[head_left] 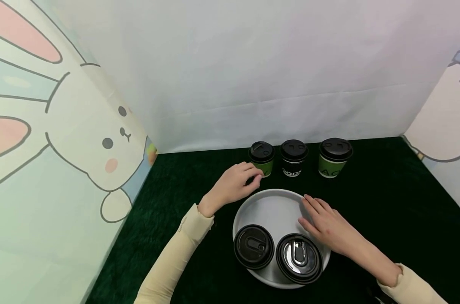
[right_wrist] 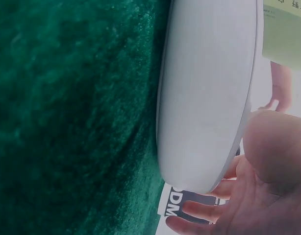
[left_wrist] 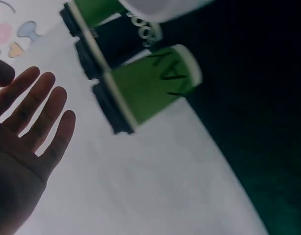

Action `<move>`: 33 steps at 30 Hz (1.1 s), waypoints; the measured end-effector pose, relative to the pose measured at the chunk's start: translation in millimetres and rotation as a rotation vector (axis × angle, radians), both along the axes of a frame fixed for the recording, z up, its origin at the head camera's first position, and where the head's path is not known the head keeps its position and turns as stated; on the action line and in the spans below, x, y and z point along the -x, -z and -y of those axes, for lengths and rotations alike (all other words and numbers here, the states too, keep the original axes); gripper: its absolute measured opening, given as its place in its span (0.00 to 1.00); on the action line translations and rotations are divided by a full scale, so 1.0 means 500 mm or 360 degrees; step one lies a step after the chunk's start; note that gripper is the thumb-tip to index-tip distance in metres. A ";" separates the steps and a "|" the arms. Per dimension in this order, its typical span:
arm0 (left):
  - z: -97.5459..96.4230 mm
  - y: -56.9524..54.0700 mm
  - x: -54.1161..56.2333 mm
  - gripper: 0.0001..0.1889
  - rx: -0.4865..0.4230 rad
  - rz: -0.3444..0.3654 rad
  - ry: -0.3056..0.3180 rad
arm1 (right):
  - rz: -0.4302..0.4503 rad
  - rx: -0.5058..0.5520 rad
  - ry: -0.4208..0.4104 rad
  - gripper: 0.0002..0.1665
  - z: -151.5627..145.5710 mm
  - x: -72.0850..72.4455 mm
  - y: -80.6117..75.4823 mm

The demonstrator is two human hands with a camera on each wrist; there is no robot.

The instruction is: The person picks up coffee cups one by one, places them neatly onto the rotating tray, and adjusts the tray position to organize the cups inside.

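My left hand (head_left: pixel 235 183) is just in front of the leftmost green paper cup (head_left: pixel 262 151), hiding part of its side in the head view. In the left wrist view the fingers of that hand (left_wrist: pixel 28 142) are spread, and nothing lies in the palm; the green cup (left_wrist: pixel 153 83) is apart from them. My right hand (head_left: pixel 328 228) rests on the right rim of a round light-grey tray (head_left: pixel 279 211), fingers extended. Two black-lidded cups stand on the tray's near part, one matte-lidded (head_left: pixel 254 247), one shiny-lidded (head_left: pixel 299 258).
Behind the tray a black cup (head_left: pixel 292 158) and another green cup (head_left: pixel 333 160), both black-lidded, continue the row along the back. Dark green cloth (head_left: pixel 385 202) covers the table. A white backdrop (head_left: pixel 271 76) rises behind it, with cartoon-printed panels (head_left: pixel 81 139) on both sides.
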State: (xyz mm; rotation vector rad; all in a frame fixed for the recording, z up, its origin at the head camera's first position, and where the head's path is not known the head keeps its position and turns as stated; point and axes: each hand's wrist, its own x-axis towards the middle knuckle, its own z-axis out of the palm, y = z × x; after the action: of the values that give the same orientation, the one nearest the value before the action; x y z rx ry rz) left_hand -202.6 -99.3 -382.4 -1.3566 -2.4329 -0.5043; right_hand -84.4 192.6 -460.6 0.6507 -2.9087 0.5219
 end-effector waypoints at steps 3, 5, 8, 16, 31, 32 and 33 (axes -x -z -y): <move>0.017 0.026 0.011 0.13 0.0051 0.0106 -0.0105 | -0.0019 -0.0014 -0.0001 0.39 -0.001 -0.005 0.001; 0.025 0.040 0.013 0.13 0.0088 0.0176 -0.0177 | -0.0019 -0.0023 0.0006 0.39 -0.004 -0.010 0.001; 0.034 0.059 0.012 0.13 0.0123 0.0285 -0.0258 | -0.0007 -0.0030 0.0029 0.39 -0.008 -0.022 0.001; 0.062 0.105 0.005 0.16 0.0102 0.0490 -0.0363 | -0.0026 -0.0050 0.0076 0.40 -0.019 -0.055 -0.002; 0.119 0.155 -0.003 0.15 -0.0103 0.0737 -0.0330 | 0.0041 -0.0130 0.0191 0.43 -0.018 -0.120 -0.014; 0.119 0.156 -0.002 0.15 -0.0103 0.0736 -0.0329 | 0.0053 -0.0145 0.0200 0.43 -0.017 -0.124 -0.015; 0.118 0.157 0.000 0.15 -0.0106 0.0729 -0.0327 | 0.0061 -0.0159 0.0209 0.43 -0.016 -0.127 -0.016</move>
State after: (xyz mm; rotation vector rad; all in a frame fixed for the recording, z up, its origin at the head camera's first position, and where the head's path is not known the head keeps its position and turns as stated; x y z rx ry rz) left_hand -202.4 -158.5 -460.8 -1.0332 -2.8417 -0.9161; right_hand -20.9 200.8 -452.6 0.4617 -3.0029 0.3804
